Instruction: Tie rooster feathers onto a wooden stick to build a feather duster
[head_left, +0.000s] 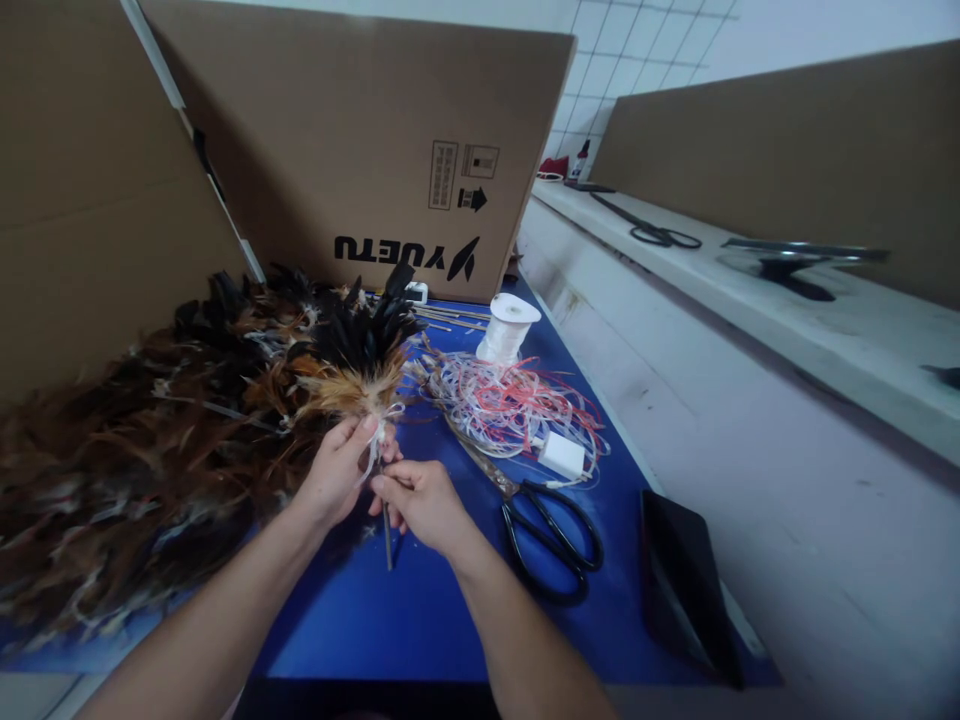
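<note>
My left hand [339, 470] is closed around the base of a feather duster [365, 345], its black and tan feathers pointing up and away from me. White ribbon [381, 430] is wrapped at the feathers' base, with a loop standing out and an end hanging over my left fingers. Just below, my right hand [426, 498] pinches at the thin stick [388, 548], which sticks out downward between the hands. Whether a ribbon end is also in that pinch is hidden. A large heap of brown and black feathers [150, 470] lies to the left.
Black-handled scissors [551, 540] lie right of my hands on the blue table [420, 630]. Beyond are tangled white and red ribbons [517, 400], a white charger [562, 455], and a ribbon spool [510, 330]. A dark phone-like case [686, 580] is at right. Cardboard [337, 130] stands behind.
</note>
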